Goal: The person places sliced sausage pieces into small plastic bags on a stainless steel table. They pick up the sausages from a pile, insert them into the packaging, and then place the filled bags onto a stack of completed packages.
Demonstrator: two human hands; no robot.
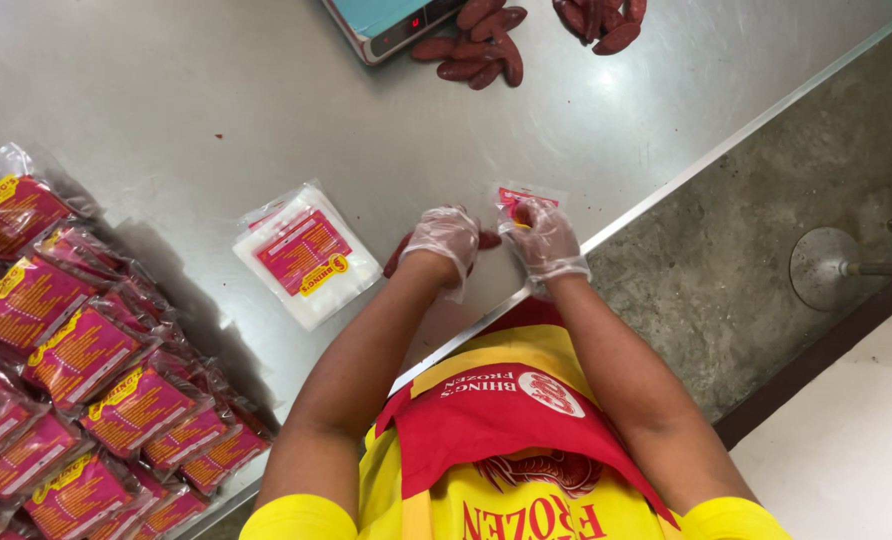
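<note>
Both my hands wear thin clear gloves and work close together over the steel table (216,110) near its front edge. My left hand (444,238) is closed over dark red sausages (489,240) that peek out beside it. My right hand (543,240) grips a small clear plastic bag with a pink label (522,196), holding it at its mouth. The bag stands just to the right of my left hand.
A stack of empty labelled bags (306,256) lies left of my hands. Many filled pink packs (86,380) pile up at the far left. A weighing scale (391,25) and loose sausages (481,50) sit at the top. Concrete floor (766,170) lies beyond the table's edge.
</note>
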